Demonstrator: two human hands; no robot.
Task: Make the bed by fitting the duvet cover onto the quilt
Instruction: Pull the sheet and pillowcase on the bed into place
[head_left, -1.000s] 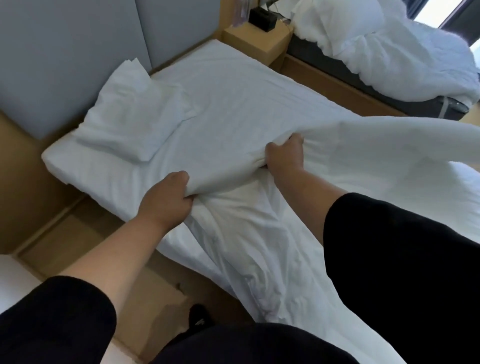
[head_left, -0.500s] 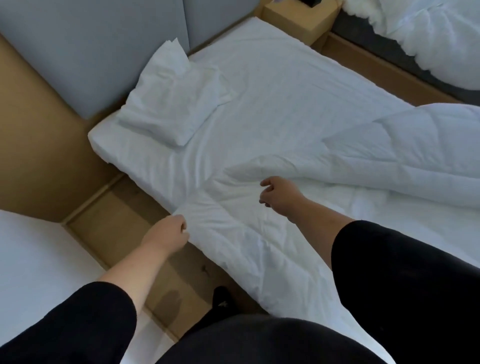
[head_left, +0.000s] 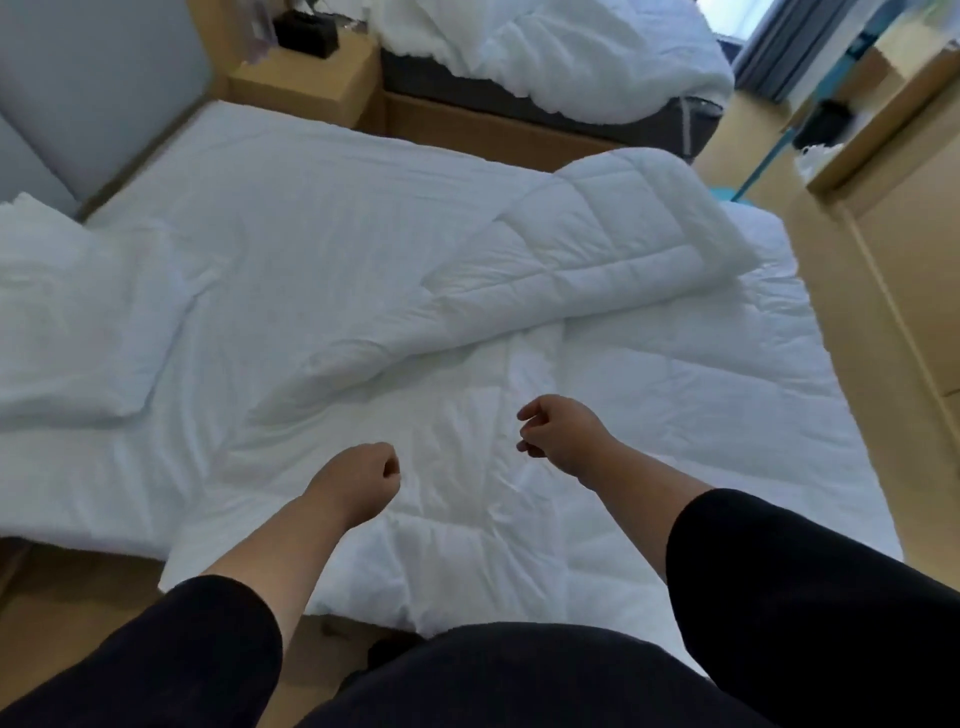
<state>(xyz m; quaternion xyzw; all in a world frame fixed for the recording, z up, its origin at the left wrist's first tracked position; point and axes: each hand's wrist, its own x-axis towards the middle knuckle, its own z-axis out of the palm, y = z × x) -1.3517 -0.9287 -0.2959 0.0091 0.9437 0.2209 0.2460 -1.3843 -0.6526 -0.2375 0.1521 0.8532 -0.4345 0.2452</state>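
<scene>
A white stitched quilt (head_left: 597, 249) lies across the near and right part of the bed, its far portion folded back over itself in a thick roll. The white bed sheet (head_left: 291, 208) shows bare toward the headboard. My left hand (head_left: 358, 480) hovers over the quilt's near edge, curled into a fist and holding nothing. To its right, over the crumpled quilt surface, my right hand (head_left: 561, 434) has its fingers loosely curled and is also empty. No separate duvet cover can be told apart from the other white bedding.
A white pillow (head_left: 67, 322) lies at the left by the grey headboard (head_left: 78, 78). A wooden nightstand (head_left: 311, 83) with a black box (head_left: 306, 34) stands behind. A second bed with crumpled white bedding (head_left: 571, 52) is beyond. Wooden furniture (head_left: 909, 234) lines the right.
Both hands gripped the quilt's edge a second ago, then let it drop onto the bed. They now hang free above it, and my view has swung right.
</scene>
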